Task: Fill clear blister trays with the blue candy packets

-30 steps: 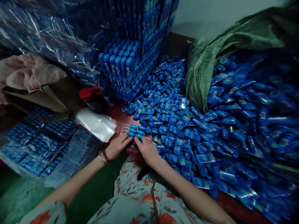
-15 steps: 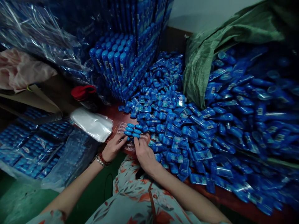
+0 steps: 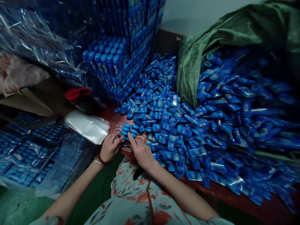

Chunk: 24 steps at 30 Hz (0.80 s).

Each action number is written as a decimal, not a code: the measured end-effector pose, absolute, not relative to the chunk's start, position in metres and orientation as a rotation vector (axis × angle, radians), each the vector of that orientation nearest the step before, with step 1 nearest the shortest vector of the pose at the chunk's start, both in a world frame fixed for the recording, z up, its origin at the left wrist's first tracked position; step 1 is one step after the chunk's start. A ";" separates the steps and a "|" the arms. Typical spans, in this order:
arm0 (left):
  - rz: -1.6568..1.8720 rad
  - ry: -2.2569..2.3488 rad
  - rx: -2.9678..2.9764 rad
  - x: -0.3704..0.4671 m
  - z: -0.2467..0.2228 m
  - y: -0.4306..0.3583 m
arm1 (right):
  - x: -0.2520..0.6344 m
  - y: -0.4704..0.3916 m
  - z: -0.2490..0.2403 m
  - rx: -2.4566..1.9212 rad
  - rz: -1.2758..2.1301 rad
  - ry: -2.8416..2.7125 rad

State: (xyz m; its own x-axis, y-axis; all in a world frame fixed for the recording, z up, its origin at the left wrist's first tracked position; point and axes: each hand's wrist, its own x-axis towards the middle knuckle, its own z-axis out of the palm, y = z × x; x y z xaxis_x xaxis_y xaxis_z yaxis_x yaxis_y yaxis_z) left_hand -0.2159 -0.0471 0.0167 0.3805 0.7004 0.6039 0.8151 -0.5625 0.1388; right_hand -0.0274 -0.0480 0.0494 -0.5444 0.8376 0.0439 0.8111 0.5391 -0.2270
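Observation:
A small cluster of blue plastic bottles [image 3: 128, 128] stands close together, rounded ends up, on a clear moulded plastic sheet [image 3: 127, 147] at the table's near edge. My left hand [image 3: 109, 147] is at the left of the cluster, thumb and fingers bent against the nearest bottles. From the near right, my right hand [image 3: 142, 153] presses its index finger on the cluster, the other fingers curled under. Both hands partly hide the bottles' lower parts. Many loose bottles of the same kind, shrink-wrapped and labelled, lie in a heap [image 3: 168, 125] just to the right.
A green woven sack [image 3: 191, 75] spills more bottles at the right. Stacked bottle rows [image 3: 105, 59] rise behind. Clear plastic bags [image 3: 86, 126] and a red-lidded container [image 3: 77, 95] are at the left, near wrapped bottle packs [image 3: 25, 150]. The reddish table edge [image 3: 201, 186] runs along my front.
The whole view has shifted, so things sit a little further left. My right index finger has moved up onto the cluster, and my left fingers are more bent around its side.

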 end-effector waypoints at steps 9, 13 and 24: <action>-0.637 -1.623 -2.511 -0.141 0.062 -0.030 | 0.076 -0.070 0.071 -1.510 0.555 -2.398; -0.337 -1.807 -2.554 -0.097 0.044 -0.003 | 0.065 -0.091 0.057 -1.623 0.201 -2.758; -0.392 -1.644 -2.558 -0.096 0.044 0.015 | 0.065 -0.101 0.006 -1.372 -0.163 -2.674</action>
State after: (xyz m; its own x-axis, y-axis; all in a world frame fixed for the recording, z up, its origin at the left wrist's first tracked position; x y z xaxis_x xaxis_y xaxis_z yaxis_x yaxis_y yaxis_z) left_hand -0.0956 0.0146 0.0443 0.3929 0.8839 0.2535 0.9032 -0.4227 0.0740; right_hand 0.0645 -0.1010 0.0065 -0.5776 0.7993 0.1657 0.8135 0.5804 0.0359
